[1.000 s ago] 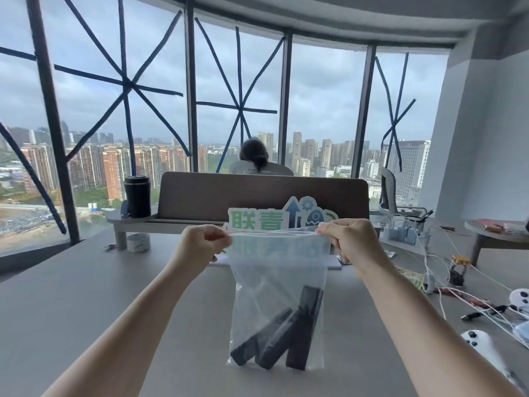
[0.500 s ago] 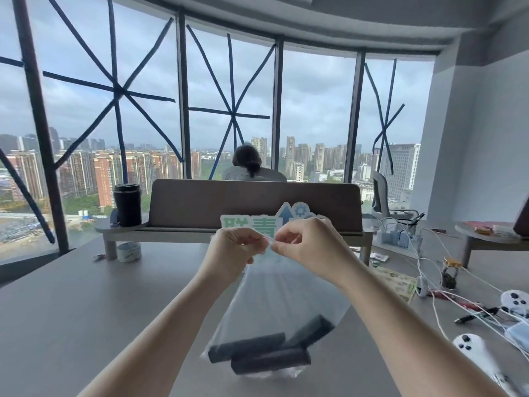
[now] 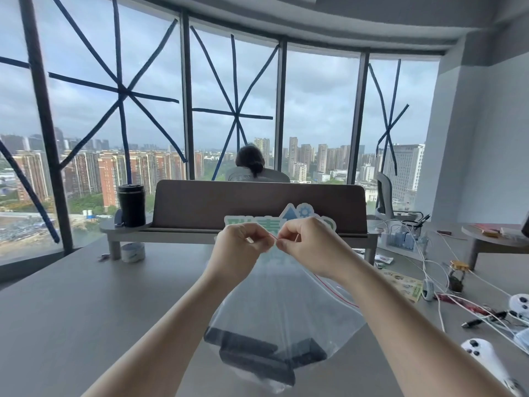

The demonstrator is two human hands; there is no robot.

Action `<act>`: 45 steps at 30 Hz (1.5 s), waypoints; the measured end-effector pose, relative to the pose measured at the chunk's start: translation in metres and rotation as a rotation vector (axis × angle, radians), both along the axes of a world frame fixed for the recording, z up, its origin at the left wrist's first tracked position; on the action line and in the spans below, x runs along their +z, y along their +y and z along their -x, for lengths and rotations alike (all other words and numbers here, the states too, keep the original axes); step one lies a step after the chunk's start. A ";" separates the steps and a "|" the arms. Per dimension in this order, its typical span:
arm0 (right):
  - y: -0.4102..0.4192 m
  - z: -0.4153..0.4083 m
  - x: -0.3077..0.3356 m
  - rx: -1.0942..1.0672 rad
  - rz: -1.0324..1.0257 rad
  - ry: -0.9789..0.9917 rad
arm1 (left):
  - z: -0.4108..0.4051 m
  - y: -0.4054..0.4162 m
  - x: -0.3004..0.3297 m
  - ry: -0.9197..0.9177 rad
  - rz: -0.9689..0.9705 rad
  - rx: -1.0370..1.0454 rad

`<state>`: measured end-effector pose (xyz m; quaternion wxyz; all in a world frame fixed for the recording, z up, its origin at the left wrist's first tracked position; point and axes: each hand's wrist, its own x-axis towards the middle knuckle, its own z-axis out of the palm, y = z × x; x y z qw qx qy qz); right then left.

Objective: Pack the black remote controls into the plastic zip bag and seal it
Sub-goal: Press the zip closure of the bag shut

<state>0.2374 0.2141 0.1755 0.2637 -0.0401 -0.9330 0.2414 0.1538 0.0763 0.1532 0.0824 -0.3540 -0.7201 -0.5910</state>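
Observation:
The clear plastic zip bag (image 3: 286,305) hangs from my fingers and its bottom rests on the grey table (image 3: 86,310). Three black remote controls (image 3: 252,353) lie inside it at the bottom, side by side and partly overlapping. My left hand (image 3: 240,245) and my right hand (image 3: 306,242) meet above the table and both pinch the bag's top edge at its red zip line. The zip line sags away to the right, down behind my right forearm. The bag's top corners are hidden by my fingers.
White game controllers (image 3: 483,359), cables and a small jar (image 3: 457,275) crowd the table's right side. A brown desk divider (image 3: 257,204), a black tumbler (image 3: 131,204) and a tape roll (image 3: 132,252) stand at the back. A person sits beyond the divider, facing away.
My hands came together from the bag's two top corners to its middle. The bag sank from hanging upright, and the remotes tipped from standing to lying flat.

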 end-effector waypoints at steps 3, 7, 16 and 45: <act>-0.005 0.002 -0.002 -0.042 -0.051 -0.008 | -0.003 -0.001 0.000 0.032 -0.010 0.032; -0.012 -0.002 0.000 -0.087 -0.108 0.069 | -0.003 -0.001 0.000 0.022 -0.061 0.054; -0.014 -0.003 0.008 -0.078 -0.076 0.038 | -0.002 -0.005 0.004 0.002 -0.076 0.023; -0.007 -0.021 -0.021 -0.081 -0.319 -0.090 | 0.038 -0.059 0.012 -0.079 -0.400 0.308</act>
